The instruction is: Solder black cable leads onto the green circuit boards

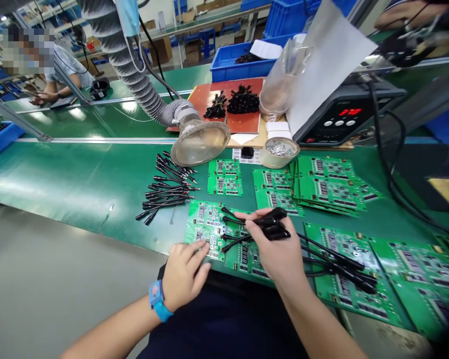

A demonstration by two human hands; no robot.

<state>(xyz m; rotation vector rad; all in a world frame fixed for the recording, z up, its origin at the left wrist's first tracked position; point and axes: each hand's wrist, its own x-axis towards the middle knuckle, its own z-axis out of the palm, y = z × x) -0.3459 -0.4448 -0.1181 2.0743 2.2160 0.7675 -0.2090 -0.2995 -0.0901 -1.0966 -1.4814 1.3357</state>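
My left hand (187, 271), a blue wrist strap (159, 300) on its wrist, rests its outstretched fingertips on the lower part of a green circuit board (205, 212). In my right hand (279, 252) is a bunch of short black cables (275, 227) with thick connector ends, held over another board (245, 257). The thin ends point left to the first board's right edge; whether they are joined to it I cannot tell. More black cables (336, 264) lie across a board (359, 249) right of my right hand. A loose pile of similar cables (168, 192) lies left of the boards.
A fume-extraction hood (200, 142) hangs low over the green bench (78, 174). Stacked boards (329, 184) and a round tin (279, 152) stand to the right, before a soldering station (344, 117). Behind are a red board (243, 124) and a blue bin (224, 72). A person (65, 70) sits back left.
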